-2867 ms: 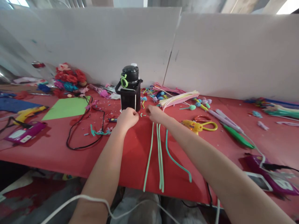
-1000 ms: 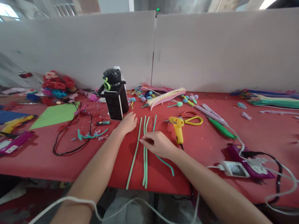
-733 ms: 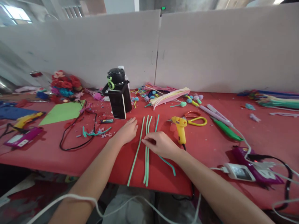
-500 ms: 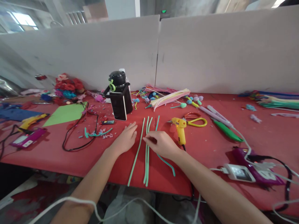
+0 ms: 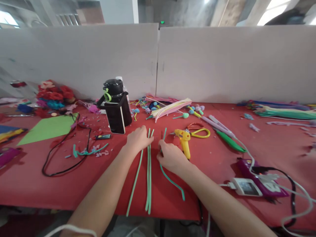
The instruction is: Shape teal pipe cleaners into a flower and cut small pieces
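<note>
While the left hand (image 5: 138,140) arches over the pale green pipe cleaners (image 5: 149,177), half-curled, the right hand (image 5: 172,158) bends its fingers nearly closed at the teal pipe cleaner (image 5: 183,195) on the table (image 5: 59,194); neither grip is clear. Light pressure should avoid kinks.

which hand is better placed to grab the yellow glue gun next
Probably the right hand: it is at the teal stem, beside the yellow glue gun; the left hand is farther off, over the pale green stems.
</note>
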`<state>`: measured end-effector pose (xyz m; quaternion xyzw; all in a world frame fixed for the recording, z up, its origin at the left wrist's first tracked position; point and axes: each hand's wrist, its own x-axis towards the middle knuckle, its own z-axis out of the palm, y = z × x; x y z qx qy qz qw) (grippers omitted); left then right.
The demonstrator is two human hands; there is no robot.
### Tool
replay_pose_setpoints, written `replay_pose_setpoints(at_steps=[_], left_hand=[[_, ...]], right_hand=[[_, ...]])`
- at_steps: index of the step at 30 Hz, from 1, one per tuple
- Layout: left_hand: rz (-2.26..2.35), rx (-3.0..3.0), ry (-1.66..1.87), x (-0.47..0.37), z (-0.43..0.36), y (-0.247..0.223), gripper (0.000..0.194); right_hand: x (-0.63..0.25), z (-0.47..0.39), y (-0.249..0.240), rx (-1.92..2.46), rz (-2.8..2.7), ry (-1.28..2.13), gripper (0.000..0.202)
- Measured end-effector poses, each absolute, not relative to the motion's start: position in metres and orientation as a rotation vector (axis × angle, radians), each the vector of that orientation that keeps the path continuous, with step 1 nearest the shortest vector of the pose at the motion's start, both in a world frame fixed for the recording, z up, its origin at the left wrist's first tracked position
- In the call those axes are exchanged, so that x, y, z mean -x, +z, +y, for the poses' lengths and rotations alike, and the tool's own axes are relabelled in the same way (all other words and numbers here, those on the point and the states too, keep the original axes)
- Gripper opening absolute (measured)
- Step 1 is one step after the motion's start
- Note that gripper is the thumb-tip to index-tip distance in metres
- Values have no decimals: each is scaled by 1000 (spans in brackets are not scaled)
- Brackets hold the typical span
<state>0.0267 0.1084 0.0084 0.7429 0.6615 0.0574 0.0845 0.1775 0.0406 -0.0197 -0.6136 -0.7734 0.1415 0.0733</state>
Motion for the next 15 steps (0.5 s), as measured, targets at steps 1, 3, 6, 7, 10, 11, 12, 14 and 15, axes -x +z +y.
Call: replay_pose_setpoints(at_steps=[1,3,6,7,10,11,12,14,15], left_hand=[[1971,-2222,163,-26,106,5,43],[1958,-2216,157,-23,102,1,44],[1934,-2194,200,-19,102,-2,37],[1930,-2187,264,-19,103,-3,33],[1750,-2102,645,-18,107,-5,20],[1609,-2005,765,-18,108,-4,22],[1447,-1874,839,-18,109,-4,28],[1142,-1604,871,-20,107,-1,40],[1033,-1509,865,-21,106,0,42]], right_hand=[[-177,41,-20,1825,-2319,442,26],[-178,42,-21,1795,-2277,480,24],[-180,44,-23,1671,-2118,550,16],[-182,45,-24,1597,-2052,577,14],[-183,46,-25,1335,-1853,685,14],[-183,45,-25,1251,-1792,722,14],[-182,45,-25,1176,-1734,756,14],[-180,44,-24,1069,-1635,799,13],[-179,44,-24,1040,-1598,808,14]])
